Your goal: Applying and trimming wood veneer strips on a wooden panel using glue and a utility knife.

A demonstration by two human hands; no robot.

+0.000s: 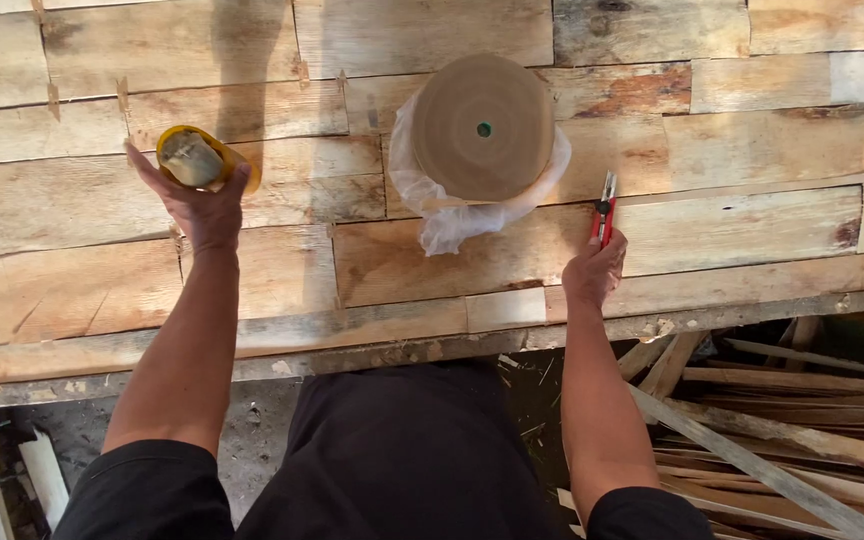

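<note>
At the bottom of the frame sits the person's dark-clothed body, with both bare forearms reaching up over the near edge of the bench [392,345], a rough top of pale, weathered planks. At the lower right, below the bench edge, lies a heap of thin wood strips [782,420].

Right of centre, the right hand [594,270] rests on the planks with its fingers [612,248] pinched around the lower end of a red utility knife [605,207]. The knife is slim, red with black and a metal tip, and points up and away from the hand, lying just right of the roll.

At the upper left, the left hand [202,205] is raised with its fingers [140,165] curled around a yellow-rimmed container [195,158], which sits between thumb and forefinger above the palm. It is small and round, its inside dull grey-green.

Beyond and between the hands, at upper centre, a large roll of brown tape [483,128] stands on the bench, flat face up with a small green core, resting in crumpled clear plastic wrap [452,215].
</note>
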